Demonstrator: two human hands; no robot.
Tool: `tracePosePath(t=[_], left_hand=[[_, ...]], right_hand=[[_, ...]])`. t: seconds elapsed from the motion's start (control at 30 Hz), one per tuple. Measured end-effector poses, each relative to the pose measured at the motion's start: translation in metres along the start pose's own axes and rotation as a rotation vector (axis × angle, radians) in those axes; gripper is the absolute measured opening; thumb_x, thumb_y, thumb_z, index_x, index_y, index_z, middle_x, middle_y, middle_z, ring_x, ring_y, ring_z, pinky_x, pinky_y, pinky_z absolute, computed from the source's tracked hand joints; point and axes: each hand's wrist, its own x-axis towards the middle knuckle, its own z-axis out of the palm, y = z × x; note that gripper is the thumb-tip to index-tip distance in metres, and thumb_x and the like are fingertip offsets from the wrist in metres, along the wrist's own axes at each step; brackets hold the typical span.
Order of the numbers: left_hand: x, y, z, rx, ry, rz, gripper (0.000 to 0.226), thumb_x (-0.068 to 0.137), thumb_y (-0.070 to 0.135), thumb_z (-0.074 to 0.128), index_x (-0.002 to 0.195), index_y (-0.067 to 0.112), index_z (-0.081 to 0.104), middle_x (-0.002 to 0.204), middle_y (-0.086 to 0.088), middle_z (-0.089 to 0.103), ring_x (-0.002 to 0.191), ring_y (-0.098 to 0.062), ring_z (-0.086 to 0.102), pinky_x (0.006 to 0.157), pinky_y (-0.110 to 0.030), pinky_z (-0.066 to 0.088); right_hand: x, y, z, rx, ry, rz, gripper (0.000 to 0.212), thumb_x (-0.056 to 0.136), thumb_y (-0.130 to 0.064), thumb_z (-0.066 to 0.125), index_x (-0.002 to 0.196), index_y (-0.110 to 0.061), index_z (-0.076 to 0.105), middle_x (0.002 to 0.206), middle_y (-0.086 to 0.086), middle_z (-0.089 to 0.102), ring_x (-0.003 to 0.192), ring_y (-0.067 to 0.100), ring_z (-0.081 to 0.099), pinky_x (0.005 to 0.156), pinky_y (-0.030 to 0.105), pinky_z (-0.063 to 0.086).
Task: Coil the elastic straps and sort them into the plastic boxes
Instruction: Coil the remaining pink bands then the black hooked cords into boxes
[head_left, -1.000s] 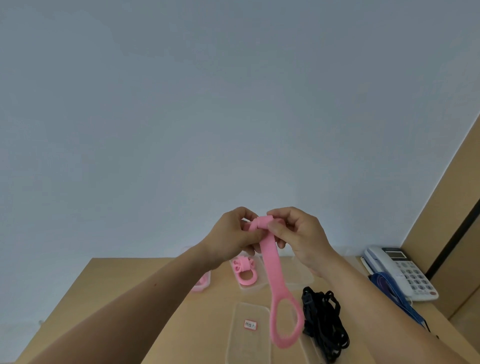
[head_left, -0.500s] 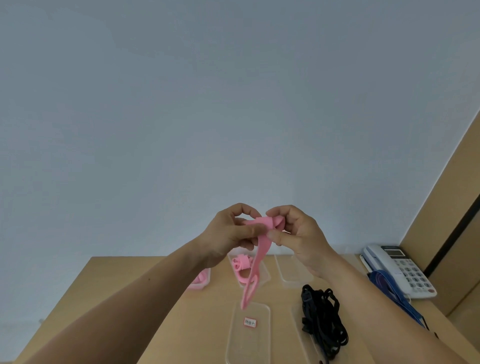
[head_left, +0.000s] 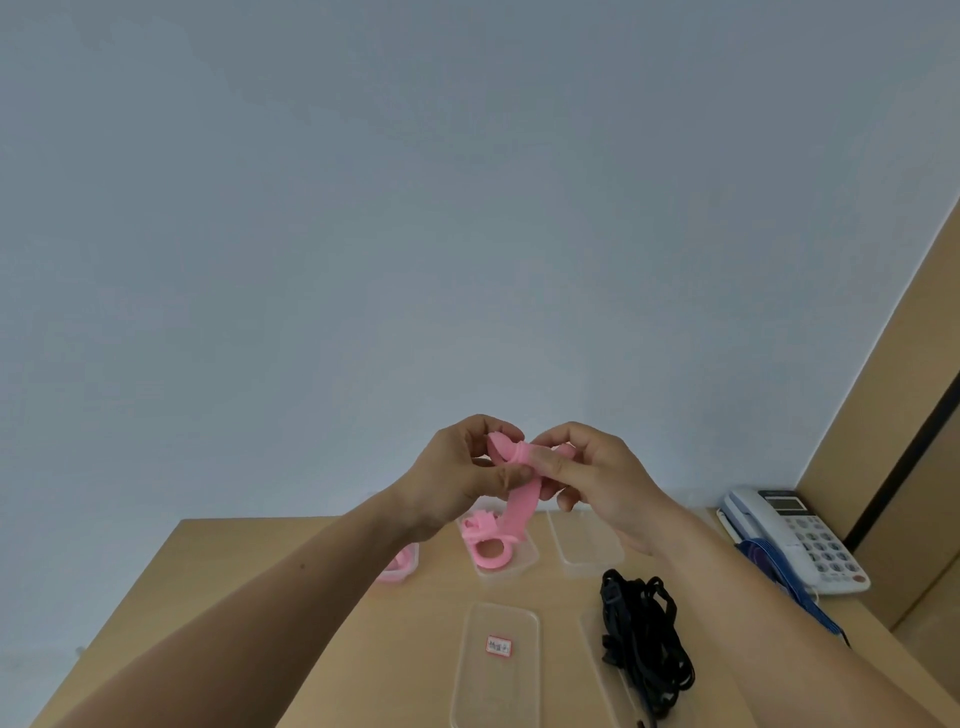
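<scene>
My left hand (head_left: 457, 473) and my right hand (head_left: 592, 478) are raised above the table, both pinching a pink elastic strap (head_left: 522, 501). Its top is rolled into a small coil between my fingers; a short tail hangs down. Below, a clear plastic box (head_left: 524, 564) at the back holds a coiled pink strap (head_left: 485, 540). A second box (head_left: 402, 569) to its left also holds something pink, mostly hidden by my left forearm. A third clear box (head_left: 587, 545) stands to the right. A tangle of black straps (head_left: 644, 639) lies on a clear lid near the front right.
A clear lid (head_left: 496, 670) with a red-edged label lies at the front centre of the wooden table (head_left: 218, 613). A white desk phone (head_left: 800, 540) sits at the right edge with a blue strap (head_left: 779, 577) draped beside it. A wooden panel stands at the far right.
The hanging part of the pink strap has grown much shorter as my fingers rolled it up; its end loop has risen from near the front lid to just under my hands.
</scene>
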Motion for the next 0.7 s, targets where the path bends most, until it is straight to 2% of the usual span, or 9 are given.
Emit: tracePosePath(t=[0.13,0.2,0.3,0.37,0.47,0.6,0.7], left_hand=[[0.001,0.002,-0.001,-0.035,-0.057,-0.101,0.042,0.081,0.0,0.078,0.117,0.007,0.058,0.109,-0.023,0.068,0.095,-0.039,0.069,0.086,-0.044,0.057],[0.002,0.005,-0.003,-0.038,-0.133,-0.153,0.038,0.082,0.002,0.076,0.115,0.002,0.059,0.103,-0.02,0.071,0.089,-0.031,0.069,0.085,-0.04,0.057],[0.002,0.008,-0.003,0.029,-0.204,-0.183,0.026,0.079,0.008,0.073,0.101,0.0,0.062,0.092,-0.014,0.073,0.085,-0.024,0.068,0.086,-0.041,0.055],[0.001,0.008,-0.002,0.013,-0.181,-0.188,0.024,0.075,0.005,0.071,0.096,0.002,0.06,0.088,-0.013,0.072,0.084,-0.026,0.068,0.09,-0.046,0.054],[0.001,0.009,0.0,-0.054,-0.179,-0.195,0.027,0.073,0.006,0.065,0.098,0.001,0.057,0.087,-0.016,0.071,0.085,-0.032,0.068,0.087,-0.048,0.055],[0.003,0.009,0.0,-0.099,-0.167,-0.22,0.035,0.083,0.019,0.065,0.108,-0.004,0.057,0.095,-0.024,0.071,0.087,-0.036,0.068,0.086,-0.048,0.055],[0.002,0.007,-0.001,-0.081,-0.118,-0.203,0.034,0.091,0.017,0.068,0.112,-0.007,0.056,0.095,-0.023,0.071,0.087,-0.035,0.07,0.083,-0.047,0.058]], right_hand=[[-0.001,0.003,0.0,-0.032,0.026,-0.102,0.006,0.084,-0.017,0.077,0.087,-0.017,0.071,0.074,0.002,0.067,0.062,0.011,0.057,0.058,0.027,0.047],[-0.002,0.005,0.001,-0.046,0.036,-0.13,0.01,0.083,-0.011,0.077,0.086,-0.018,0.071,0.076,-0.001,0.064,0.062,0.009,0.056,0.06,0.025,0.048],[-0.003,0.005,0.003,-0.04,0.037,-0.164,0.02,0.082,-0.004,0.077,0.085,-0.022,0.07,0.078,-0.006,0.063,0.064,0.005,0.059,0.061,0.019,0.049],[-0.003,0.006,0.003,-0.036,0.022,-0.178,0.026,0.081,0.001,0.076,0.086,-0.025,0.07,0.078,-0.011,0.062,0.067,0.005,0.059,0.062,0.017,0.049],[-0.002,0.007,0.001,-0.026,0.012,-0.18,0.028,0.079,0.002,0.077,0.09,-0.023,0.069,0.081,-0.007,0.063,0.071,0.008,0.061,0.065,0.021,0.05],[-0.001,0.01,0.001,-0.061,0.023,-0.18,0.036,0.076,0.003,0.078,0.09,-0.029,0.069,0.083,-0.006,0.067,0.077,0.011,0.065,0.071,0.024,0.055],[0.0,0.011,0.004,-0.065,0.047,-0.175,0.039,0.072,0.001,0.081,0.091,-0.031,0.07,0.092,0.001,0.07,0.085,0.017,0.068,0.079,0.033,0.059]])
